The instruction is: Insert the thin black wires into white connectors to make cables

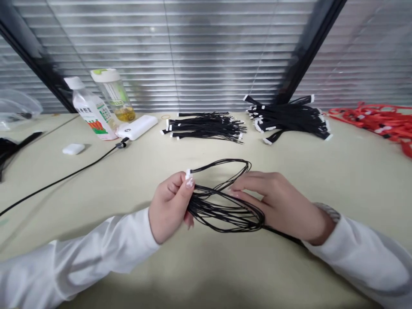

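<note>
Between my hands, over the near middle of the table, is a looped bundle of thin black wires (222, 210). My left hand (174, 201) grips its left end between thumb and fingers. A small white connector (188, 174) sticks up just above that thumb. On the other side, my right hand (277, 201) closes its fingers round the right part of the wires, with thumb and forefinger near the crossing strands. One loop arches up above the rest, and a black length runs out under my right wrist. The fingertips of my right hand are partly hidden by wires.
Behind lie a pile of black wires (206, 125) and a larger pile of black cables with white connectors (289, 118). Red cables (380, 124) are at far right. A juice bottle (92, 111), a tumbler (114, 94), a white power bank (138, 127) and a black cord (64, 177) are at left.
</note>
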The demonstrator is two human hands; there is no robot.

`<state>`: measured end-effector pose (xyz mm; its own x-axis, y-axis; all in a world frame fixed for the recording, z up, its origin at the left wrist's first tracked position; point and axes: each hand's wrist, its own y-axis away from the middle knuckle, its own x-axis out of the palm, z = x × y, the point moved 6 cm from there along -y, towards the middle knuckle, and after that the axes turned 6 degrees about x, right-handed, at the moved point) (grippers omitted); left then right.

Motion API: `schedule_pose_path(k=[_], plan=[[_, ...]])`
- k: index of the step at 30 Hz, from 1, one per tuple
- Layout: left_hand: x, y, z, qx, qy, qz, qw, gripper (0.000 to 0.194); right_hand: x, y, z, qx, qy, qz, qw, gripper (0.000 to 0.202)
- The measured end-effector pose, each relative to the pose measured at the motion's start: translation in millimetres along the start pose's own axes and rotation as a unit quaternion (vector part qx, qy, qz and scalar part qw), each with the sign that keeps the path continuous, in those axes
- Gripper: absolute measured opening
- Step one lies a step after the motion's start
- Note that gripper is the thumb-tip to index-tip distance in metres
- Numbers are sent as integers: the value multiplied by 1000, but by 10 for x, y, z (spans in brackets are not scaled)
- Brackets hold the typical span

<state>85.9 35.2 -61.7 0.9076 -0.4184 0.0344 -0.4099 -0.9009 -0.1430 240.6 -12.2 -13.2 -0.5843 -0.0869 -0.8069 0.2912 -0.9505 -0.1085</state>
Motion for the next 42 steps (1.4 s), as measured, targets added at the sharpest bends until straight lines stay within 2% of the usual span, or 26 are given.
schedule_pose_path(k=[3,5,8,13,19,24,27,30,34,38,42], plan=[[18,16,4,0,18,18,1000,42,142,-26,52,-29,-125,105,986,24],[32,22,8,0,23,32,999,41,213,-7,97,-38,-159,144,976,24],[34,23,14,7,24,37,999,40,218,18,125,-28,-161,123,979,24],[39,20,33,9,27,42,999,39,159,51,104,45,-137,94,985,33],[55,18,26,5,31,49,998,39,91,59,152,36,-26,43,998,31],[67,16,23,1,35,54,998,40,107,67,138,55,35,45,997,27],[72,15,21,-5,38,52,998,41,137,95,162,52,75,81,993,17],[79,16,15,-2,39,54,998,40,151,100,225,11,39,93,995,11],[75,27,15,4,33,53,998,38,175,60,251,-26,29,70,997,17],[73,34,17,-1,27,53,998,37,249,39,270,-37,52,90,994,26],[86,26,1,-6,22,56,998,38,230,33,292,-11,33,95,995,15]])
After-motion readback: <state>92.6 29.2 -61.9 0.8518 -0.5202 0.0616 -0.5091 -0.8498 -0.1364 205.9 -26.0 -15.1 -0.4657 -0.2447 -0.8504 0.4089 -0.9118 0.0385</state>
